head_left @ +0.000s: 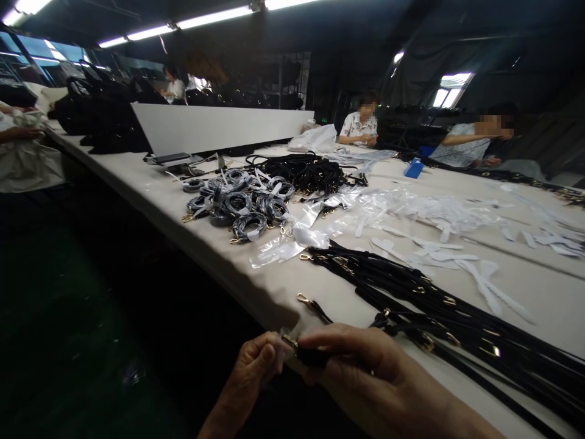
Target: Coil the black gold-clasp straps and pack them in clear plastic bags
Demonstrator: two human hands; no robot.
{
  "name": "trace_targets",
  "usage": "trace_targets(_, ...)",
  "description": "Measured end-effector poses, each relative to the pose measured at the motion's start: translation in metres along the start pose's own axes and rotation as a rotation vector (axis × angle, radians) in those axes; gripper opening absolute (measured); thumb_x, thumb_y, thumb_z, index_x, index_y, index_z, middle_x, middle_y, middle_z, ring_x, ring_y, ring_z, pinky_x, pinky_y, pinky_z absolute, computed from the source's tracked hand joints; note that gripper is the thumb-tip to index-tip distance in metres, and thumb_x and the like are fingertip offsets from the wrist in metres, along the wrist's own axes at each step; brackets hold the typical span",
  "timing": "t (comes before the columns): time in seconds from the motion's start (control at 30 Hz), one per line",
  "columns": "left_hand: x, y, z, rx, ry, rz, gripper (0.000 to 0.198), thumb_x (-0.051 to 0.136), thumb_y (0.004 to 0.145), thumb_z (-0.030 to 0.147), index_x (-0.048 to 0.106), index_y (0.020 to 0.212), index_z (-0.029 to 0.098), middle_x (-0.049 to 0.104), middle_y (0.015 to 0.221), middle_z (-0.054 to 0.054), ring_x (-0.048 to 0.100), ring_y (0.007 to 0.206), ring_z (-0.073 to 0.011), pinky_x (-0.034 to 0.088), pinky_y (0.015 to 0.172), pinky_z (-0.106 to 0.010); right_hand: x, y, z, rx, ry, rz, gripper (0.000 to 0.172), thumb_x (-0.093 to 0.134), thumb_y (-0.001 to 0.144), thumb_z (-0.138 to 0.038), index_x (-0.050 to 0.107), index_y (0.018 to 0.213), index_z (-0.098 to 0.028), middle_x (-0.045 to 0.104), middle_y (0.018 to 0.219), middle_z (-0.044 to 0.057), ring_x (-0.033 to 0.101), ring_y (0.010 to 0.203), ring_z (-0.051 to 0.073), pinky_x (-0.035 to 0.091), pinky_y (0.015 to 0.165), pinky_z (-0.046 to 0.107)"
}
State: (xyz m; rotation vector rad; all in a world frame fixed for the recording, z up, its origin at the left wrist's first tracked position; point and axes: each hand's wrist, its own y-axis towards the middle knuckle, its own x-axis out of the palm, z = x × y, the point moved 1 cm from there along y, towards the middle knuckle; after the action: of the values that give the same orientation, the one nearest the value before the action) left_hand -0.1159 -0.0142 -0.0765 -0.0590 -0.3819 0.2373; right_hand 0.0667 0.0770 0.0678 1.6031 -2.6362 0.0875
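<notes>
At the table's near edge, my left hand (258, 363) pinches the gold metal end (289, 341) of a black strap. Something like clear film shows at those fingertips, though it is blurred. My right hand (370, 366) is closed round the dark strap (313, 356) just beside it, its fingers hiding most of that part. Just beyond my fingers, a gold snap hook (304, 299) on a short black strap end rests on the table. To the right lies a long bundle of black straps (439, 299) with gold buckles and hooks.
Coiled straps in clear wrap (249, 225) are heaped ahead, by a pile of black straps (306, 174). Clear plastic bags (393, 207) and white paper strips (484, 280) lie further right. A white panel (223, 128) stands behind. Several people sit or stand around the table.
</notes>
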Motion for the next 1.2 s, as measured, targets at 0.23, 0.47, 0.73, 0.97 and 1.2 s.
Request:
trace_targets(0.23, 0.006, -0.008, 0.011, -0.006, -0.058, 0.023, 0.066, 0.059, 0.076, 0.079, 0.066, 0.061, 0.015, 0.039, 0.059, 0.002, 0.031, 0.057, -0.011, 0.027, 0.055, -0.026, 0.003, 0.005, 0.013, 0.055, -0.186, -0.052, 0.048, 0.056, 0.088, -0.005, 0.071, 0.123, -0.034, 0.077, 0.102, -0.001, 0.071, 0.09, 0.016, 0.053, 0.081, 0.021)
trace_targets(0.47, 0.0, -0.008, 0.002, -0.002, -0.004, -0.02, 0.072, 0.047, 0.078, 0.085, 0.063, 0.061, 0.016, 0.042, 0.057, 0.002, 0.034, 0.055, -0.0116, 0.026, 0.055, -0.027, 0.004, 0.01, 0.002, 0.121, -0.169, -0.136, 0.043, 0.056, 0.089, -0.009, 0.072, 0.123, -0.03, 0.077, 0.095, 0.001, 0.07, 0.09, 0.017, 0.053, 0.083, 0.024)
trace_targets(0.73, 0.013, -0.004, -0.001, -0.036, 0.033, -0.123, 0.067, 0.056, 0.078, 0.079, 0.063, 0.074, 0.013, 0.052, 0.057, -0.001, 0.034, 0.053, -0.0092, 0.022, 0.053, -0.025, -0.005, 0.013, 0.007, 0.134, 0.071, -0.142, 0.03, 0.061, 0.09, -0.021, 0.073, 0.118, -0.021, 0.076, 0.096, 0.005, 0.07, 0.092, 0.019, 0.051, 0.09, 0.031)
trace_targets(0.97, 0.006, -0.001, 0.026, 0.017, 0.122, -0.144, 0.064, 0.059, 0.079, 0.076, 0.066, 0.068, 0.013, 0.048, 0.063, 0.0, 0.031, 0.056, -0.0096, 0.022, 0.054, -0.025, -0.011, 0.013, 0.002, 0.214, -0.337, 0.008, 0.023, 0.059, 0.083, -0.012, 0.077, 0.093, -0.023, 0.075, 0.089, -0.002, 0.068, 0.085, 0.017, 0.049, 0.078, 0.023)
trace_targets(1.2, 0.008, 0.002, 0.02, 0.05, 0.367, -0.094, 0.052, 0.067, 0.079, 0.067, 0.074, 0.083, 0.016, 0.061, 0.073, -0.002, 0.05, 0.068, -0.0149, 0.039, 0.066, -0.025, -0.014, 0.013, 0.015, 0.239, -0.429, 0.025, 0.018, 0.066, 0.084, -0.022, 0.08, 0.095, -0.025, 0.078, 0.09, -0.001, 0.069, 0.084, 0.02, 0.049, 0.077, 0.025)
